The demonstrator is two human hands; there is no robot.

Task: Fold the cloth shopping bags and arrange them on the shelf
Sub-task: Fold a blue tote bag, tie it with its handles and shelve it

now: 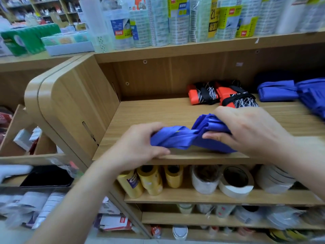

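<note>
A blue cloth bag (184,136), bunched and partly folded, lies near the front edge of the wooden shelf (158,111). My left hand (139,145) grips the bag's left end, where the straps gather. My right hand (246,127) holds the thicker right part, fingers curled over the top and thumb underneath. Two folded orange-and-black bags (202,94) (235,97) lie at the back of the shelf. A folded blue bag (276,90) sits to their right, with more blue cloth (313,95) at the right edge.
The shelf's curved side panel (70,103) stands to the left. Tape rolls (235,182) and yellow rolls (149,180) fill the shelf below. Packaged goods (175,20) line the shelf above. Low bins (22,138) stand at the far left.
</note>
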